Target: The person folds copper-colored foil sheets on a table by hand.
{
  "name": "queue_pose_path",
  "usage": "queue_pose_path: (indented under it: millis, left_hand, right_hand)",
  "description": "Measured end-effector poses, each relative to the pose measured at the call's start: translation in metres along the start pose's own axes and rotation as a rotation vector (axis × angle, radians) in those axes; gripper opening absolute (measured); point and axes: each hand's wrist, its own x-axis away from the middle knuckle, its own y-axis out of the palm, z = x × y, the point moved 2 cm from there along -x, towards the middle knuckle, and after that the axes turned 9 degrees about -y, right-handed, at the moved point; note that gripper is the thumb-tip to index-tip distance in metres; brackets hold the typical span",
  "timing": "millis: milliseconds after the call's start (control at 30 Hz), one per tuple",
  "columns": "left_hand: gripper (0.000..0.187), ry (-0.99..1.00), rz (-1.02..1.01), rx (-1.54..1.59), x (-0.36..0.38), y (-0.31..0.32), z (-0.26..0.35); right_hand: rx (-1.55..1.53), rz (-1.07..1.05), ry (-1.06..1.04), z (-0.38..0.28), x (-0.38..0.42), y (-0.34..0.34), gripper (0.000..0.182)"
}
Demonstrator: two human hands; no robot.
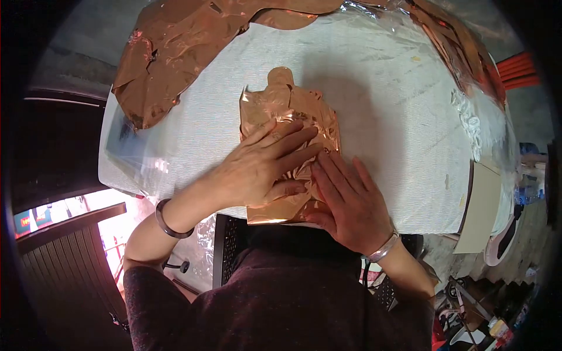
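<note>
A copper-coloured foil balloon (257, 111), flat and wrinkled, lies on the white table in front of me, with a rounded tab at its far end. My left hand (266, 164) rests across its middle, palm down, fingers spread and pointing right. On its near right part lies my right hand (351, 205), fingers stretched out flat and pointing away from me. The fingertips of both hands come close together over the foil. Whatever lies beneath the palms is hidden.
More copper foil pieces (175, 52) lie along the far left edge, and a stack (456, 41) sits at the far right. Clear plastic film (134, 158) covers the left side. A beige cardboard piece (479, 205) stands at the right edge of the white tabletop (398, 117).
</note>
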Motion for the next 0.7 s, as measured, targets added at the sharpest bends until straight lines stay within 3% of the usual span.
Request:
queue_pose_path:
  millis: [167,233,333,400,467,700]
  left_hand:
    - [0.066,0.025,-0.003,-0.007,0.000,0.001,-0.001]
    - [0.065,0.044,0.005,-0.002,-0.001,0.002,-0.002]
    - [0.064,0.059,0.002,0.024,-0.001,0.000,0.000]
    - [0.065,0.052,0.006,-0.011,-0.001,-0.002,0.000]
    - [0.065,0.057,0.011,-0.002,-0.001,-0.001,0.000]
    - [0.066,0.047,-0.012,0.005,-0.001,0.001,-0.003]
  right_hand:
    - [-0.091,0.009,0.014,0.003,-0.001,-0.007,0.065]
    - [-0.319,0.064,0.033,0.011,0.000,-0.015,0.057]
    - [-0.229,0.178,0.076,0.025,0.003,-0.024,0.051]
    - [-0.243,0.168,0.085,0.026,-0.003,-0.022,0.046]
    - [-0.119,0.084,-0.047,0.031,-0.007,-0.015,0.041]
    - [-0.078,0.066,-0.070,0.036,-0.008,-0.011,0.036]
